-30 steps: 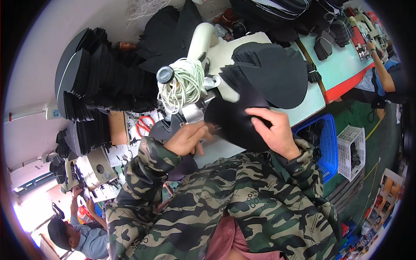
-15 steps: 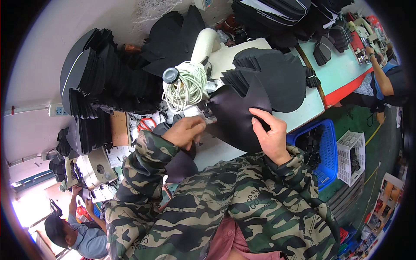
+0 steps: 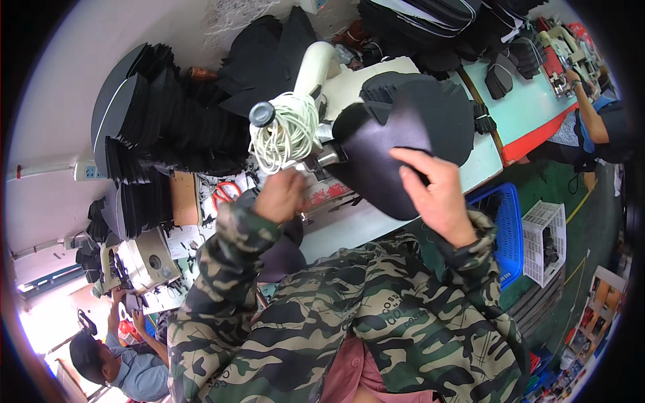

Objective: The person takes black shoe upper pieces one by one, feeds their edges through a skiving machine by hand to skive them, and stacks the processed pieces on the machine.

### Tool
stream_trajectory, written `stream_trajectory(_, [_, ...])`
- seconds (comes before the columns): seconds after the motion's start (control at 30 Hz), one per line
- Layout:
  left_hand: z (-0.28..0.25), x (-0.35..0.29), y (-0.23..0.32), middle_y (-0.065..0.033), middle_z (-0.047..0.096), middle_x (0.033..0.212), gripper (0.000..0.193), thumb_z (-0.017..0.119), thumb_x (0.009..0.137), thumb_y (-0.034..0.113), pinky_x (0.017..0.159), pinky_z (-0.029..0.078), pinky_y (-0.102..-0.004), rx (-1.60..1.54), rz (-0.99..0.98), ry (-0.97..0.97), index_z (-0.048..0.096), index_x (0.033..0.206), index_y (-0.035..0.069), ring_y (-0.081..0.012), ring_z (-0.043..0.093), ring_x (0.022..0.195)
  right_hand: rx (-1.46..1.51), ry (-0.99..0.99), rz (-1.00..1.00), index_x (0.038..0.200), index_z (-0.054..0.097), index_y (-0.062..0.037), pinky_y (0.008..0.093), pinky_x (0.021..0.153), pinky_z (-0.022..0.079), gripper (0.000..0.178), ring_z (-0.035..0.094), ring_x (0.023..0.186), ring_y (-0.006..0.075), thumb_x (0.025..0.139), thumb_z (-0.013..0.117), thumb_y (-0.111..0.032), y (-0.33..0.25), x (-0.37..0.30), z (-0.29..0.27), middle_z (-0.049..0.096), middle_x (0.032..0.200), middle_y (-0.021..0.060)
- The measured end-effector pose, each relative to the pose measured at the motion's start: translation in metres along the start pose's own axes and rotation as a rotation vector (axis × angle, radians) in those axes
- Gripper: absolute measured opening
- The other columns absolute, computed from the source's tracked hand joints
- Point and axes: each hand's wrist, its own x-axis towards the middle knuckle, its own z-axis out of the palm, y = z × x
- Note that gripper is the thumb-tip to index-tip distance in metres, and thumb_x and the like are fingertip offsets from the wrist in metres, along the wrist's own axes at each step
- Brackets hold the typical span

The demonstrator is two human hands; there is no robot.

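Note:
A wide black notched panel (image 3: pixel 376 158), smooth and leather-like, lies tilted across a stack of similar black panels (image 3: pixel 449 121). At its right side, my right hand (image 3: pixel 440 195) holds it, with forefinger and thumb over the surface and the other fingers mostly hidden. My left hand (image 3: pixel 281 196) is curled and smeared by motion beside the sewing machine's metal end (image 3: pixel 328 158), apart from the panel. I cannot make out whether it holds anything. Above it, a bundle of pale cord (image 3: pixel 289 134) hangs round the cream machine arm (image 3: pixel 314 67).
Tall stacks of black pieces (image 3: pixel 158 114) stand at left. Red-handled scissors (image 3: pixel 226 193) lie near my left sleeve. A blue basket (image 3: pixel 509 235) and a white crate (image 3: pixel 543 235) sit on the floor at right. Other people work at far left (image 3: pixel 127 363) and far right (image 3: pixel 591 121).
The panel has turned and shifted up and right with my right hand, uncovering the red-marked machine bed. My left hand has moved slightly up, close to the cord bundle.

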Motion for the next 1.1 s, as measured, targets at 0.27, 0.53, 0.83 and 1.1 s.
stream_trajectory(0.27, [-0.012,-0.118,-0.122,-0.0138,0.066,0.096,0.059,0.075,0.074,0.047,0.060,0.053,-0.0470,0.942,-0.065,-0.195,0.047,0.113,0.012,-0.0341,0.068,0.071,-0.640,0.151,-0.267,0.103,0.068,-0.0013,0.0373,0.088,0.050,0.029,0.062,0.103,0.0312,0.079,0.056,0.008,0.011,0.019,-0.046,0.063,0.118,0.0160])
stream_trajectory(0.53, [-0.017,-0.109,-0.098,-0.0127,0.068,0.076,0.025,0.071,0.079,0.033,0.063,0.053,-0.0443,0.857,0.042,-0.354,0.067,0.085,0.009,-0.0311,0.068,0.072,0.091,-0.381,-0.166,0.100,0.068,-0.0043,0.0389,0.086,0.050,0.021,0.062,0.102,0.0317,0.080,0.065,-0.009,0.026,-0.023,0.042,0.065,0.111,0.0141])
stream_trajectory(0.83, [-0.047,-0.035,0.016,-0.0128,0.065,0.078,0.017,0.058,0.093,0.020,0.069,0.048,-0.0349,-0.050,0.331,-0.478,0.064,0.096,0.005,-0.0249,0.063,0.071,0.183,-0.467,-0.028,0.100,0.067,-0.0035,0.0407,0.080,0.052,0.023,0.065,0.088,0.0347,0.078,0.061,-0.007,0.018,-0.023,0.084,0.068,0.094,0.0162])
stream_trajectory(1.1, [-0.045,0.007,-0.043,-0.0018,0.062,0.067,0.020,0.058,0.095,0.023,0.028,0.032,-0.0239,-0.727,-0.322,-0.635,0.065,0.098,0.005,-0.0111,0.045,0.034,0.623,-0.487,0.275,0.119,0.060,0.0020,0.0365,0.078,0.052,0.038,0.068,0.086,0.0313,0.082,0.061,-0.005,-0.001,-0.045,0.143,0.068,0.103,0.0221])
